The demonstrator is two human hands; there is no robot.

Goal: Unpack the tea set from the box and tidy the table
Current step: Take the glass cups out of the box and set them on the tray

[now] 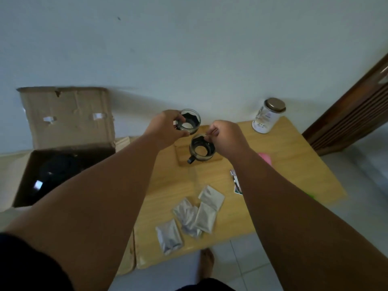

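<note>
Two small glass cups with dark bases are over the far part of the wooden table (273, 164). My left hand (165, 128) grips the farther glass cup (190, 120) by its side, held up near the wall. My right hand (225, 134) pinches the rim of the nearer glass cup (202, 149), which stands on a small wooden tray (183, 158) with its dark handle toward me. An open cardboard box (63, 127) stands to the left, with a dark round object (56, 171) inside.
Several silver foil sachets (194, 215) lie on the table's near part. A white jar with a metal lid (267, 115) stands at the far right corner. A printed packet (236, 182) and something pink (265, 158) lie under my right forearm. A brown door is at the right.
</note>
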